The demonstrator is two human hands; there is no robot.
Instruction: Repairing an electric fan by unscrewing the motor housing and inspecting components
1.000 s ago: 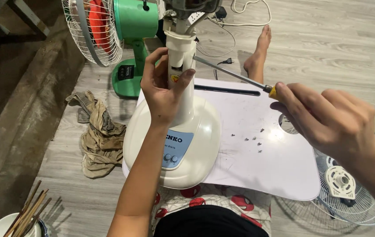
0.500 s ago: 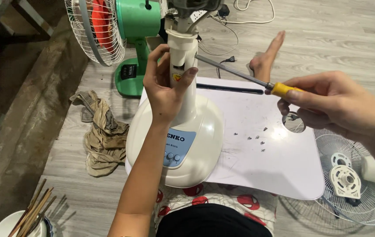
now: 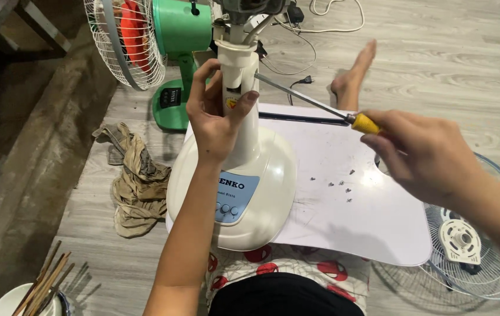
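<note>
Fan repair on a grey plank floor.
Left hand (image 3: pixel 218 114) grips the cream fan's neck (image 3: pixel 239 88), which stands on a white tray (image 3: pixel 343 234); right hand (image 3: pixel 423 155) clasps the screwdriver (image 3: pixel 314 105), tip at the neck. Screws (image 3: pixel 341 184) lie on the tray; green fan (image 3: pixel 171 52) far left, rag (image 3: pixel 136 181) left, grille (image 3: pixel 466 246) right.

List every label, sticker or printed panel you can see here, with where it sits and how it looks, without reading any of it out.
Control panel label: front of the cream fan base, a rounded light-blue patch with dark lettering above it and three small buttons below.
Small sticker: on the cream fan column, by the left hand, yellow and red.
Dark panel: on the green fan's base, a small black rectangle with pale marks.
</note>
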